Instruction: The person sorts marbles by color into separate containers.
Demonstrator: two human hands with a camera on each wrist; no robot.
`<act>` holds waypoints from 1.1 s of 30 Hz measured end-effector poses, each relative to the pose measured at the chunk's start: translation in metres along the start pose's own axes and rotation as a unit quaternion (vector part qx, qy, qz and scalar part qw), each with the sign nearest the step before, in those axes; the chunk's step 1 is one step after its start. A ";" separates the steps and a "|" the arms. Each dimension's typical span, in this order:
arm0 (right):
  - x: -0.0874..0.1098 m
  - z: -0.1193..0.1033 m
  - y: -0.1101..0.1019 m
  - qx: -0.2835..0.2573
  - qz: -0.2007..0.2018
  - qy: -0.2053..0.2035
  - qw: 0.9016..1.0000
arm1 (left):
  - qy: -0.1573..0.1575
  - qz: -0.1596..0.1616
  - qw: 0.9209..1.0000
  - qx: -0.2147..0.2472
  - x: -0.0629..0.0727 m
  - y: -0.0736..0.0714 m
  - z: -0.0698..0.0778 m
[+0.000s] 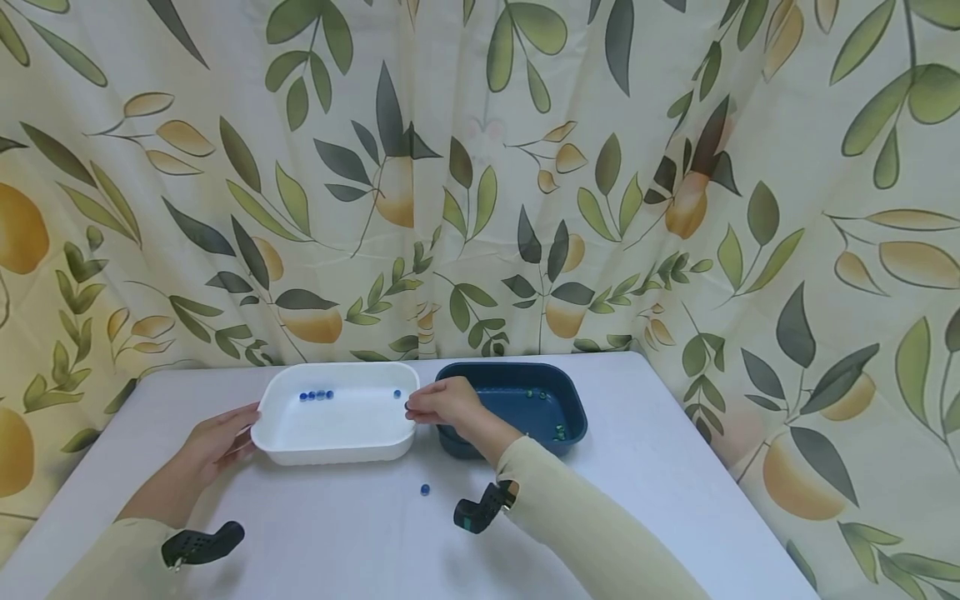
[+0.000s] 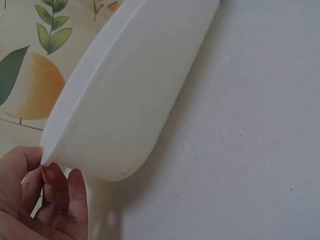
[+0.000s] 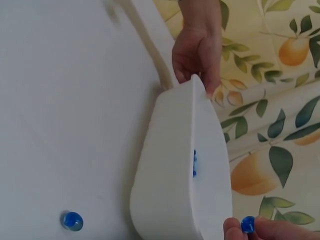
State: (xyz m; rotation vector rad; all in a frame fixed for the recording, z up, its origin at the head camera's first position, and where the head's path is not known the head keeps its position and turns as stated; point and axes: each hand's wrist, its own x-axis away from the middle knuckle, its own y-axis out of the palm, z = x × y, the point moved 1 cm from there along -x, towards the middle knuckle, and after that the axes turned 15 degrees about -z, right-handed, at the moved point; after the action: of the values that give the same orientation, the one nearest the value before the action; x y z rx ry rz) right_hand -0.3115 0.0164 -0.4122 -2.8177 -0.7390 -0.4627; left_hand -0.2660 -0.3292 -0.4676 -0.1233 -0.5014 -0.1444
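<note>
At the left end of a white plastic basin [image 1: 333, 456], my left hand [image 1: 217, 442] pinches the rim, thumb above and fingers below, as the left wrist view shows. My right hand [image 1: 453, 407] is over the basin's right end and holds a blue marble [image 3: 247, 224] between thumb and fingertip. Inside the white basin, several blue marbles [image 1: 317, 396] form a short row towards the left, and a single blue marble [image 1: 397, 394] lies near the right side. Another blue marble [image 1: 425, 490] rests on the table in front.
A dark blue basin [image 1: 579, 408] stands right of the white one, partly behind my right forearm. It contains several green marbles [image 1: 559, 432]. Both basins are on a table with a white cloth [image 1: 337, 533]. A fruit-and-leaf patterned curtain [image 1: 480, 250] hangs behind.
</note>
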 end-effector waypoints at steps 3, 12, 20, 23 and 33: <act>-0.006 -0.001 0.000 0.002 0.008 0.012 1.000 | 0.002 -0.003 1.000 -0.002 0.000 0.000 0.000; -0.021 -0.005 0.002 -0.047 0.022 0.034 0.998 | 0.004 -0.006 1.000 0.011 -0.001 -0.001 0.000; -0.029 0.001 -0.002 -0.084 0.039 0.070 0.993 | 0.006 -0.007 1.000 0.006 -0.001 0.000 -0.001; -0.030 0.001 -0.002 -0.078 0.037 0.066 0.994 | 0.006 -0.006 1.000 0.004 0.000 0.000 -0.001; -0.033 0.000 0.001 -0.085 0.048 0.061 0.993 | 0.007 -0.006 1.000 0.002 -0.001 -0.001 -0.001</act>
State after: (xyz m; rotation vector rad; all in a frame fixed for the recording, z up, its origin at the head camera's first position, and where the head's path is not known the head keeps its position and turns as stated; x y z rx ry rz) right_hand -0.3378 0.0006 -0.4236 -2.9324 -0.5614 -0.7045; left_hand -0.2661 -0.3307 -0.4687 -0.1154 -0.4895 -0.1564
